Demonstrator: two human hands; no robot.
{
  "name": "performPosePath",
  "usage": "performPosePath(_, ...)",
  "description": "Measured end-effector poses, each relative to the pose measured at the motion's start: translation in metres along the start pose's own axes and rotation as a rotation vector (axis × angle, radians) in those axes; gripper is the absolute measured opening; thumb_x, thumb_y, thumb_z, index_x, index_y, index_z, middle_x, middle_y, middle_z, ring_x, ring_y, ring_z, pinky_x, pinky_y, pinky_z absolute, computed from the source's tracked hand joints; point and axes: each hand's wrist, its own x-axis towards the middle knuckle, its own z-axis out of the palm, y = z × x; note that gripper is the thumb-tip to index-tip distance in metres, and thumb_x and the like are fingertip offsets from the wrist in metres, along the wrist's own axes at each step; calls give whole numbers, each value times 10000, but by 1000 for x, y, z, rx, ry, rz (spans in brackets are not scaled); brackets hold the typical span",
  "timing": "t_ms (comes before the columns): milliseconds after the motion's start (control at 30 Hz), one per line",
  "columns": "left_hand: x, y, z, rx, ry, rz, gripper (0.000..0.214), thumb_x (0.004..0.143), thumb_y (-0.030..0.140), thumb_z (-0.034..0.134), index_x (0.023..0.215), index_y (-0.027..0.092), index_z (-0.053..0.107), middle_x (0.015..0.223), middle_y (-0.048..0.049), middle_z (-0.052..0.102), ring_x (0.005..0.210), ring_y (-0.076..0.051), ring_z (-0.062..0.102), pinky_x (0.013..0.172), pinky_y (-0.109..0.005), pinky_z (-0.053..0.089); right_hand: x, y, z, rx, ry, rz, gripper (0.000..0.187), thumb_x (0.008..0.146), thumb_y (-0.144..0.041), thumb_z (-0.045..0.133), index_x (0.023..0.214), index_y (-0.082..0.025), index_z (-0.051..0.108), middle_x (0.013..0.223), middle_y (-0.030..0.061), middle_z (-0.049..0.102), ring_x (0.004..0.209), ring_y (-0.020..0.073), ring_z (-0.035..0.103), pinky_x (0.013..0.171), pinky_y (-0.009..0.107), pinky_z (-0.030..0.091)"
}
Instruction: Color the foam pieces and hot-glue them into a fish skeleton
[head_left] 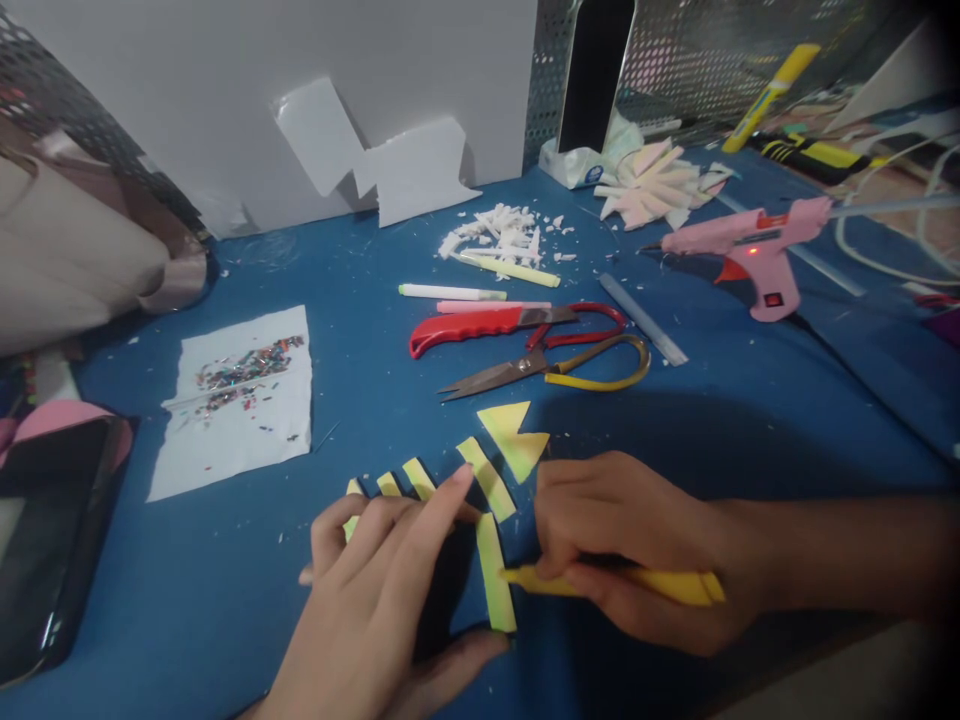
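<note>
Two hands (637, 530), one yellow marker (679, 586)

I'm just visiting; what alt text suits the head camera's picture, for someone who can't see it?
A person's right hand holds a yellow marker, its tip at a yellow-green strip that the left hand steadies on a blue table. Beyond lie scissors and a pink glue gun.

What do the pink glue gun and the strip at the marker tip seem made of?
Glue gun: likely moulded plastic, satin-smooth shell; dark nozzle probably metal. Strip: probably matte paper or thin card, from its flat, clean-cut edges; thin foam is possible.
</note>
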Motion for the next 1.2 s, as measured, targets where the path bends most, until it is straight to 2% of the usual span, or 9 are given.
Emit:
performPosePath(200, -1, -2, -2, 57, -54, 36, 902, 780, 405, 770, 1489, 132, 283, 1127, -70, 666, 998, -223, 546, 1005, -386, 235, -1, 1, -1, -21, -4, 13, 78, 877, -155, 447, 817, -183, 490, 707, 9, 569, 673, 129, 475, 655, 263, 392)
performPosePath(400, 0, 0, 0, -9, 3, -1, 714, 907, 499, 608, 1479, 183, 320, 1120, -43, 679, 983, -201, 564, 998, -374, 242, -2, 3, 0, -6, -18, 24, 70, 881, -158, 452, 837, -179, 503, 718, 7, 570, 681, 127, 477, 665, 261, 394)
performPosePath(500, 0, 1, 1, -20, 19, -1, 701, 917, 506, 592, 1480, 191, 320, 1123, -37, 684, 984, -198, 568, 998, -375, 240, -3, 2, -1, 13, -59, 15, 79, 879, -176, 447, 822, -180, 501, 695, 1, 562, 667, 125, 472, 643, 257, 384)
performPosePath(667, 0, 1, 1, -30, 6, -15, 718, 902, 491, 618, 1486, 212, 307, 1117, -40, 688, 970, -212, 573, 979, -384, 242, -2, 0, -2, -33, -24, 78, 116, 889, -151, 408, 810, -182, 487, 659, -19, 514, 607, 109, 444, 588, 240, 355)
performPosePath(800, 0, 0, 0, 4, -35, 0, 806, 847, 406, 698, 1496, 190, 273, 1128, -60, 677, 989, -228, 559, 989, -401, 237, -5, 3, 0, -12, -105, 26, 80, 835, -122, 446, 857, -199, 446, 662, -57, 481, 548, 87, 412, 534, 236, 311)
performPosePath(967, -1, 1, 0, -18, -20, -16, 739, 885, 450, 650, 1490, 210, 300, 1122, -39, 678, 991, -216, 560, 1010, -396, 227, -8, 4, 0, -192, -228, -36, 112, 803, -153, 436, 899, -211, 442, 669, -51, 476, 560, 118, 400, 515, 285, 257)
performPosePath(1067, 0, 1, -1, -29, -11, -26, 736, 874, 451, 665, 1481, 226, 313, 1124, -25, 678, 993, -208, 565, 1015, -383, 224, -7, 3, 1, -270, -247, -67, 120, 776, -159, 452, 887, -204, 466, 656, -50, 484, 564, 128, 380, 510, 297, 244)
performPosePath(1200, 0, 1, -3, 37, -60, 22, 914, 774, 372, 780, 1496, 174, 256, 1142, -53, 664, 1017, -225, 548, 1018, -385, 219, -7, 3, 5, -328, -247, -122, 159, 726, -138, 479, 872, -199, 488, 684, -51, 527, 598, 129, 384, 524, 289, 268)
